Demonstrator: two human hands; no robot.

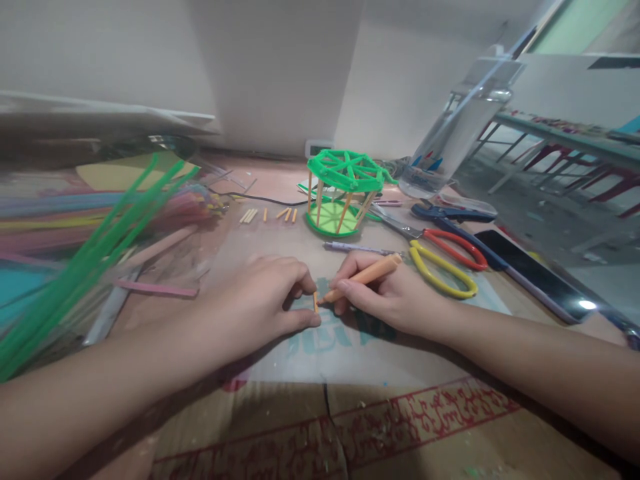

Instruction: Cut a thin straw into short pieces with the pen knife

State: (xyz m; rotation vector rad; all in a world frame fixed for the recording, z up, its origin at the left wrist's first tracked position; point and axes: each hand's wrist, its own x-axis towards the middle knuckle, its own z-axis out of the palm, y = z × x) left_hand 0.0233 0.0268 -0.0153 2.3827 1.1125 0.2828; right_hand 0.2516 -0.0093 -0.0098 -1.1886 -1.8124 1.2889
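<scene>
Between the thumb and index finger of my left hand point(270, 293) a short wooden stick point(316, 303) is held upright against the paper. My right hand point(377, 290) grips an orange marker point(375, 270), its tip at the stick's side. Part of the stick facing the marker looks orange. Several more short sticks point(285, 215), some pale and some orange, lie in a row farther back. Behind my hands stands a small round frame point(345, 193) with green top and base rings joined by thin orange-brown sticks.
Scissors point(440, 257) with red and yellow handles, a pen point(355, 248), a phone point(530, 273) and blue-handled pliers point(450, 217) lie to the right. A tall clear bottle point(450, 127) stands behind them. Green pipe cleaners point(95, 267) and coloured bundles crowd the left.
</scene>
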